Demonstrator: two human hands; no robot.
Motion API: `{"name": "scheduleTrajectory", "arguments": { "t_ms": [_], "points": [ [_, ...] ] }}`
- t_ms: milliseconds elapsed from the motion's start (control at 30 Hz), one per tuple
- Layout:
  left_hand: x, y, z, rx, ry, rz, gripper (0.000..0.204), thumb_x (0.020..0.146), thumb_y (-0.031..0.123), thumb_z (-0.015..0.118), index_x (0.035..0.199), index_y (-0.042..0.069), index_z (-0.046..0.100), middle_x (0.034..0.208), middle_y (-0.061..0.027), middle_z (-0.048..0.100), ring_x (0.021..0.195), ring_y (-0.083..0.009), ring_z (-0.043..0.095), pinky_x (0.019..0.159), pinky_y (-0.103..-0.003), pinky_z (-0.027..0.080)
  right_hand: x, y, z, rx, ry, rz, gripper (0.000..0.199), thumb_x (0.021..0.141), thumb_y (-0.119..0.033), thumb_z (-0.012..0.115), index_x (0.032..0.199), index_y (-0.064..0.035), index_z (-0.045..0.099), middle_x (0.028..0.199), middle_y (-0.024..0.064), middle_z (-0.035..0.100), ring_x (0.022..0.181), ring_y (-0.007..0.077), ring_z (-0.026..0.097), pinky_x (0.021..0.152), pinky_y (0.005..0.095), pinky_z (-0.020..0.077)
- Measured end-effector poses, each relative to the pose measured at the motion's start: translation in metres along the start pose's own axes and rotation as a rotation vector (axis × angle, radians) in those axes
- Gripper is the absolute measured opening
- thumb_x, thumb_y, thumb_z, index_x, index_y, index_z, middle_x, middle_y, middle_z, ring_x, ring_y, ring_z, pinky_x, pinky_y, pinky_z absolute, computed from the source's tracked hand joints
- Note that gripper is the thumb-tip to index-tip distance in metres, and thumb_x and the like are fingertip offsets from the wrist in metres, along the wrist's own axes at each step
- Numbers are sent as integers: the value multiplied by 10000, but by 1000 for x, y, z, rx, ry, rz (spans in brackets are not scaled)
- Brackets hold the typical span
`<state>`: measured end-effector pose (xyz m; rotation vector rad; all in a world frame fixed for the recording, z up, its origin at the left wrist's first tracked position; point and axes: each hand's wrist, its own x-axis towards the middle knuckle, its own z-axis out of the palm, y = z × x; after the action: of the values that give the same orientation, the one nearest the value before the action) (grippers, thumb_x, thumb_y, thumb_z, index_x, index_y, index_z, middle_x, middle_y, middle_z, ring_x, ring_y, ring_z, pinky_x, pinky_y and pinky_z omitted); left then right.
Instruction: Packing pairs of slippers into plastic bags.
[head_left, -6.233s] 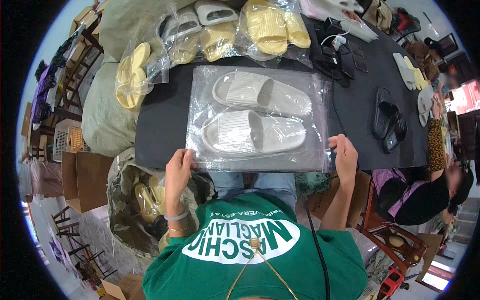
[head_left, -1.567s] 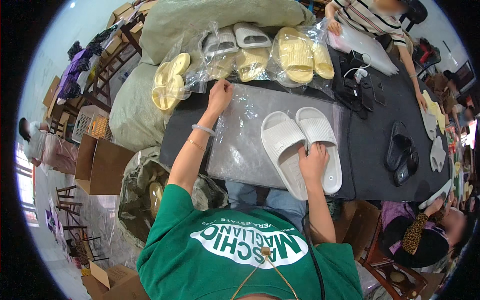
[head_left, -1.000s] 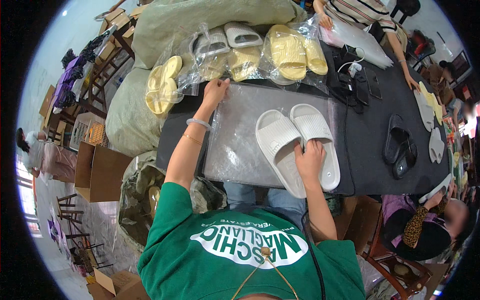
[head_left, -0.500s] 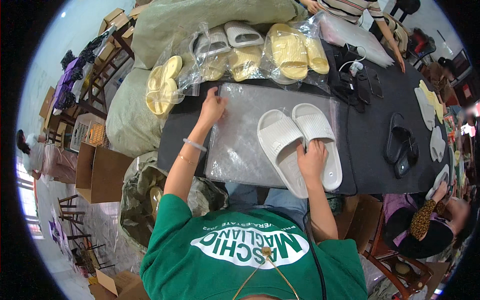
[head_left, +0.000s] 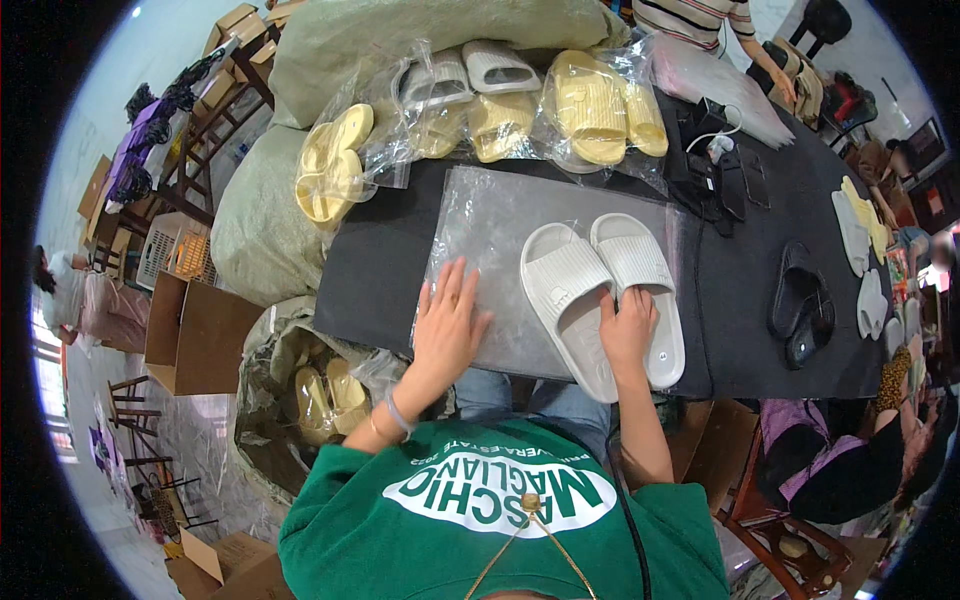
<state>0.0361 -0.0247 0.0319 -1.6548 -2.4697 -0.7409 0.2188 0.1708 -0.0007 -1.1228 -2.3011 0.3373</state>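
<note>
A pair of light grey ribbed slide slippers (head_left: 565, 275) lies side by side on a clear plastic bag (head_left: 490, 210), toes away from me. My right hand (head_left: 628, 325) grips the pair where the two slippers meet, its fingertips tucked under the straps. On the bag's left near part rests my left hand (head_left: 449, 325), palm down with the fingers stretched and nothing held. Whether the slippers are inside the bag or on top of it, I cannot tell.
Along the far edge lie bagged yellow slippers (head_left: 590, 100) and grey slippers (head_left: 435, 82). Black slippers (head_left: 803, 300), phones (head_left: 728, 180) and a stack of clear bags (head_left: 720, 90) are at the right. An open sack (head_left: 270, 430) with bagged slippers stands at my left.
My left hand has come from the bag's far left corner back toward me and now lies flat. My right hand stays on the slippers. The far person's arm has drawn back.
</note>
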Motion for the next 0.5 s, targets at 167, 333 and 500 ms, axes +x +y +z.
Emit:
{"name": "scheduleTrajectory", "arguments": {
  "t_ms": [167, 333, 500],
  "points": [
    [-43, -17, 15, 128, -28, -286, 646, 910, 312, 562, 1438, 16, 334, 1523, -169, 276, 1402, -352, 265, 1104, -528, 239, 9, -14, -28, 45, -35, -78, 220, 826, -183, 623, 893, 26, 598, 951, 166, 623, 999, 347, 528, 906, 470, 372],
    [-51, -20, 28, 269, -56, -292, 552, 920, 279, 527, 1399, 35, 401, 1491, -158, 339, 1397, -336, 272, 1119, -519, 201, 36, -69, -21, 323, -356, -451, 147, 791, -144, 583, 821, 0, 569, 855, 161, 581, 936, 344, 517, 844, 469, 379],
    [-49, -19, 21, -116, -3, -331, 519, 887, 297, 547, 1350, 73, 480, 1415, -139, 443, 1367, -317, 317, 1119, -508, 198, 42, -95, 44, 290, -476, -565, 121, 801, -138, 576, 871, -40, 572, 875, 169, 588, 895, 362, 553, 779, 463, 425]
  ]
}}
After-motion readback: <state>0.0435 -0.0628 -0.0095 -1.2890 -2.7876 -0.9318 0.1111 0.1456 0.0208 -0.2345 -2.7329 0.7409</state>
